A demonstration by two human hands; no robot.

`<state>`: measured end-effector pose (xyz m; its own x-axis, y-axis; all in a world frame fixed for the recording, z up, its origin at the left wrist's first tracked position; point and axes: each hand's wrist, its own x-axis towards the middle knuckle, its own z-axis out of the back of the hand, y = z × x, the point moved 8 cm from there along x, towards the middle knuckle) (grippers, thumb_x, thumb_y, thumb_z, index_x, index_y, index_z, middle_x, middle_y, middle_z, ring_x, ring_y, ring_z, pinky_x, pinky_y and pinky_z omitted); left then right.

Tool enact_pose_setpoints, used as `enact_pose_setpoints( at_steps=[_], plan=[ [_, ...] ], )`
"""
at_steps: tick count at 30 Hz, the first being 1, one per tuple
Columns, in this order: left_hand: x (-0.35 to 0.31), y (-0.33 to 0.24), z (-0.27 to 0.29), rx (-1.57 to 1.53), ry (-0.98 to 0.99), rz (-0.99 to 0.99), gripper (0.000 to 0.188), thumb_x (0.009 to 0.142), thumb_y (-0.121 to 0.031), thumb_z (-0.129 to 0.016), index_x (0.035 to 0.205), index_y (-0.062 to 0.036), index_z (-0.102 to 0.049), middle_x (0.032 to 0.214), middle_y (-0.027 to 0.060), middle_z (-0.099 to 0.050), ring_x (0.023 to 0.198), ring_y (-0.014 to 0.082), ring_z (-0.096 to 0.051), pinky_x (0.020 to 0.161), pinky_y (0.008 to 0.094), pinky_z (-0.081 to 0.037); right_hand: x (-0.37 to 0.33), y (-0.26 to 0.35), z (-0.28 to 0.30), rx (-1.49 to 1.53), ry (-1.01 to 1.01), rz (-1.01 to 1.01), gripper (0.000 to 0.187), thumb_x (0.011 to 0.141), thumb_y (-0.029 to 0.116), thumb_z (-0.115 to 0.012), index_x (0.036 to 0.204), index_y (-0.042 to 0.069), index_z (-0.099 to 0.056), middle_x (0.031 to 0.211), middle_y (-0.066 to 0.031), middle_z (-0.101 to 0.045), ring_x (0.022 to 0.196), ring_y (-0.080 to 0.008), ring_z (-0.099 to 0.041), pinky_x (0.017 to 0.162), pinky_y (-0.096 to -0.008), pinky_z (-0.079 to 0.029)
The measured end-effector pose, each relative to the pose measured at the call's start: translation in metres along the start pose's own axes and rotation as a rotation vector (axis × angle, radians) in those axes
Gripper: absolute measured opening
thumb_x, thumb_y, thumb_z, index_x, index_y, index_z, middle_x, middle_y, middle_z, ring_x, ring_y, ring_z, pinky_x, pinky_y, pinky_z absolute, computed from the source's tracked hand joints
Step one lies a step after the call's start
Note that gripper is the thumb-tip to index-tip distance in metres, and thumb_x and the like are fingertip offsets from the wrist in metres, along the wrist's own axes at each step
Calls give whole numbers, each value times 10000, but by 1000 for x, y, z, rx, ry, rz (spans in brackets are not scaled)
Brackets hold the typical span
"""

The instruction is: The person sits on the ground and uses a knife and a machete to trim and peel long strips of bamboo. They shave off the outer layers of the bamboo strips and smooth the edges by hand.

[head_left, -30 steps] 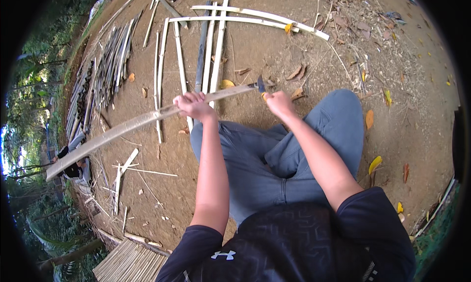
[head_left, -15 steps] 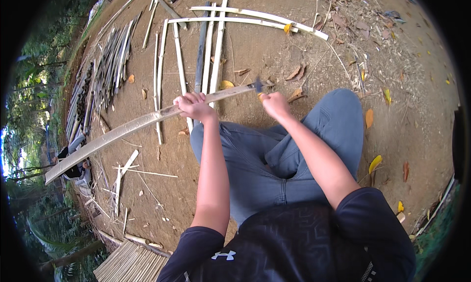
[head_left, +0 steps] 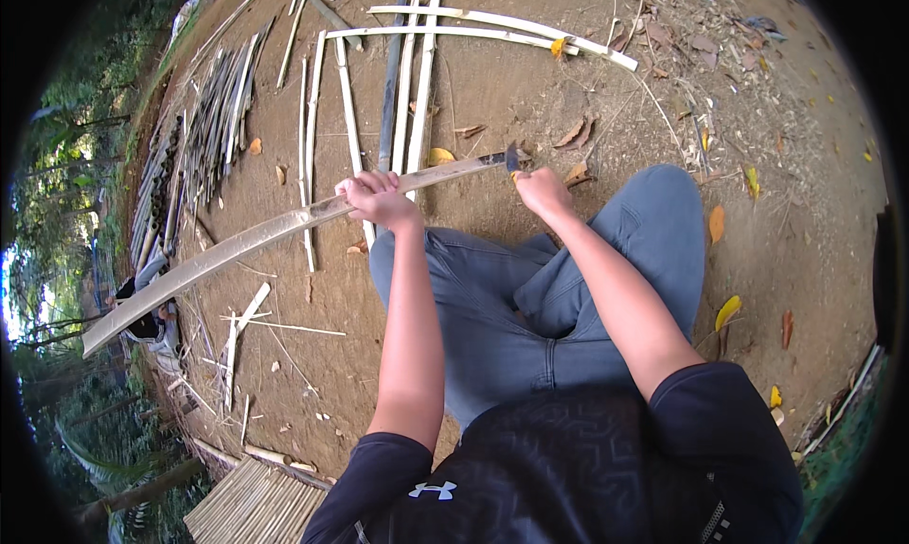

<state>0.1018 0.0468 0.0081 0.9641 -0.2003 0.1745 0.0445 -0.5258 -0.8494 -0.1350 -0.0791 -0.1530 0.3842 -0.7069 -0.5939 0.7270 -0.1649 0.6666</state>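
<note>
My left hand is closed around a long, pale strip of split bamboo, a little in from its right end. The strip slants from the far left up toward the middle, held above the ground and across my left knee. My right hand grips the short yellowish handle of a dark-bladed tool, its kind not clear at this size. The blade stands at the right tip of the bamboo, where the end looks black. I cannot tell whether the blade touches it.
Several bamboo strips lie crossed on the dirt ahead, with a dark pole among them. A heap of thin poles is at the left. Near a slatted bamboo panel are offcuts. A person sits at the left edge.
My right hand and the dark-bladed tool have shifted slightly right and away from me. My left hand keeps hold of the bamboo strip, almost unmoved.
</note>
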Motion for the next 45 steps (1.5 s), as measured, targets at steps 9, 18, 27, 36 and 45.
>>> enact_pose_setpoints(
  at_steps=[9, 18, 27, 36, 45],
  plan=[
    [-3, -4, -18, 21, 16, -8, 224, 978, -179, -296, 760, -154, -257, 536, -38, -252, 477, 84, -228, 461, 276, -274, -2, 9, -1, 90, -138, 141, 480, 945, 386, -551, 674, 3, -651, 621, -130, -627, 539, -269, -597, 546, -468, -436],
    [-5, -1, 14, -15, -81, 2, 179, 960, -152, -351, 798, -152, -276, 545, -31, -277, 445, 65, -231, 416, 256, -253, 7, -8, -4, 159, -49, -13, 483, 954, 425, -526, 636, 73, -624, 535, -34, -544, 474, -205, -528, 494, -416, -390],
    [-4, -9, 0, -25, -62, -44, 218, 932, -151, -357, 741, -159, -253, 525, -21, -256, 445, 87, -212, 411, 262, -243, -3, 8, 8, 52, -124, 51, 486, 987, 385, -501, 607, 96, -590, 531, -17, -505, 449, -158, -434, 470, -393, -327],
    [-10, -11, -5, 22, -60, -14, 182, 955, -109, -309, 784, -155, -271, 534, -29, -264, 450, 81, -234, 412, 267, -253, -2, 3, 10, 90, -121, 35, 472, 940, 399, -539, 750, -12, -673, 725, -187, -680, 676, -344, -641, 637, -453, -469],
    [6, 2, 18, -19, -86, 6, 261, 962, -170, -323, 709, -158, -260, 524, -37, -270, 442, 76, -222, 437, 269, -262, -11, 34, -19, 136, 55, 223, 465, 945, 385, -526, 629, 58, -624, 522, -43, -558, 430, -195, -502, 437, -392, -362]
  ],
)
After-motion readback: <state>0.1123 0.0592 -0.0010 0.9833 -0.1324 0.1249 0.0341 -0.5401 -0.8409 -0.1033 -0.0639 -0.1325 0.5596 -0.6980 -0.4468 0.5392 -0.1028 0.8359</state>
